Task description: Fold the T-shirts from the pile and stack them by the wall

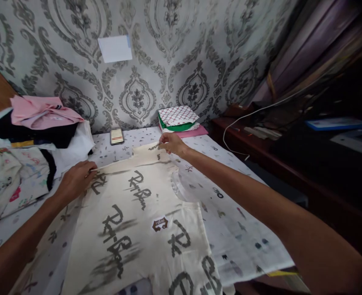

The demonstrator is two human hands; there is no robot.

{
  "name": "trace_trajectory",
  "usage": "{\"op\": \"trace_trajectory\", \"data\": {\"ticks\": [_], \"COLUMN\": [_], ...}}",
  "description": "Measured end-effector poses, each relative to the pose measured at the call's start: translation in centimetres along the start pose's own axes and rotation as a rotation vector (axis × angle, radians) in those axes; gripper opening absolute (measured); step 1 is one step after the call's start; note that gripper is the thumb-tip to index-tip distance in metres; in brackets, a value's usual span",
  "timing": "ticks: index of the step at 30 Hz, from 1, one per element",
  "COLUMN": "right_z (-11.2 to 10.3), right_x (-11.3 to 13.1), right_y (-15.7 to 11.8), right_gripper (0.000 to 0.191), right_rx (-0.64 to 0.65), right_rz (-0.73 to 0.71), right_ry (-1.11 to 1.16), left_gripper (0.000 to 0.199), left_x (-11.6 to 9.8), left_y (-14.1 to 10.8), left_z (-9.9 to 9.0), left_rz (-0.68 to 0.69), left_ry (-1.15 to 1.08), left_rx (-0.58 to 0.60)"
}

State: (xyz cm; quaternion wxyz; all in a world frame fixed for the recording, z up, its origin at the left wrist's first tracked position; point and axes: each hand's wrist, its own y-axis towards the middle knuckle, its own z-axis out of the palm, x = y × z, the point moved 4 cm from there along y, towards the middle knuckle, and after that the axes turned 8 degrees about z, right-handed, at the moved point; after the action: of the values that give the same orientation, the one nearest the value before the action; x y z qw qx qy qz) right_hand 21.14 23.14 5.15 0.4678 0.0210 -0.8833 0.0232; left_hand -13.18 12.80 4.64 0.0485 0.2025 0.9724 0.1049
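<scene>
A cream shirt with dark lettering and a small brown-and-white patch lies spread over a patterned white sheet. At its far left edge my left hand has its fingers closed on the cloth. My right hand pinches the far end of the shirt, by the sleeve, with thumb and fingers together. The shirt's neckline opening faces right, and its near part runs out of the bottom of the view.
Piled clothes, a pink garment on top, sit at the left. Folded cloths and a small square item rest near the wall. On the right, a white cable crosses a dark red wooden surface.
</scene>
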Motion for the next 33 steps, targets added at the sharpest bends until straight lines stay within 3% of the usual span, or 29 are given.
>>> {"op": "trace_trajectory", "data": {"ticks": [4, 9, 12, 26, 30, 33], "right_z": [-1.2, -0.2, 0.8, 0.7, 0.9, 0.5], "right_x": [-0.4, -3.5, -5.2, -6.7, -6.8, -6.6], "right_y": [-5.2, -11.5, -13.6, -14.6, -14.6, -15.0], "right_gripper": [0.012, 0.033, 0.026, 0.022, 0.022, 0.027], "right_rx": [-0.007, -0.056, -0.05, -0.122, -0.091, -0.015], "right_rz": [-0.099, -0.26, -0.318, -0.412, -0.434, -0.476], "right_ry": [0.142, -0.085, -0.191, -0.197, -0.31, -0.383], "left_gripper": [0.034, 0.036, 0.038, 0.042, 0.045, 0.042], "left_x": [-1.6, -2.9, -3.3, -3.0, -2.8, -2.8], "left_y": [-2.4, -5.4, -6.3, -6.7, -7.0, -7.4], "left_z": [-0.6, 1.3, 2.3, 2.3, 2.7, 1.9], "left_rz": [0.063, 0.165, 0.194, 0.196, 0.223, 0.225], "left_ry": [0.049, 0.148, 0.193, 0.236, 0.226, 0.183], "left_rx": [-0.038, -0.018, -0.028, -0.036, -0.036, -0.038]}}
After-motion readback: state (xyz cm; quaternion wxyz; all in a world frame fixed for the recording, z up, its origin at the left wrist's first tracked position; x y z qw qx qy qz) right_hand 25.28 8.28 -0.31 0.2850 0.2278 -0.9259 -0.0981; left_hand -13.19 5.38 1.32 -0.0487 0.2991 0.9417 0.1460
